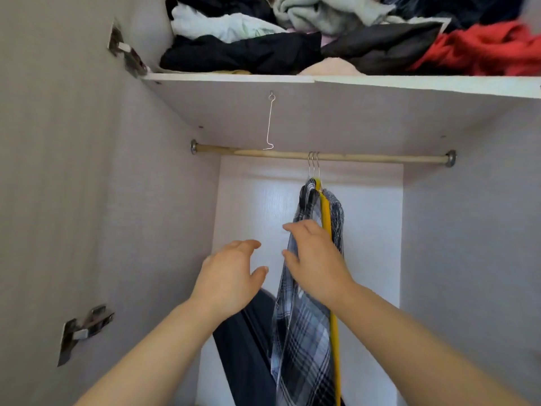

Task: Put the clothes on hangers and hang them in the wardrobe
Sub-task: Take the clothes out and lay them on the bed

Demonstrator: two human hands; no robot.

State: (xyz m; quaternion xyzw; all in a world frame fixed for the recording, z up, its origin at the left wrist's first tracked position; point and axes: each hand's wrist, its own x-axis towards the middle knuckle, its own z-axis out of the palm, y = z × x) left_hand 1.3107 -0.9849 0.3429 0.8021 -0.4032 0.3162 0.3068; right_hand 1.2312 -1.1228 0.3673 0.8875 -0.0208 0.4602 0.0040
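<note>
A grey plaid shirt hangs on a yellow hanger from the wooden rail inside the wardrobe. Three metal hooks sit close together on the rail above it. My right hand rests against the shirt's upper part with its fingers relaxed and spread. My left hand hovers just left of the shirt, fingers loosely spread, holding nothing. A dark garment hangs lower, behind and left of the plaid shirt.
A shelf above the rail carries a pile of loose clothes in black, white, grey and red. A wire hook dangles from the shelf's underside. Door hinges sit on the left wall.
</note>
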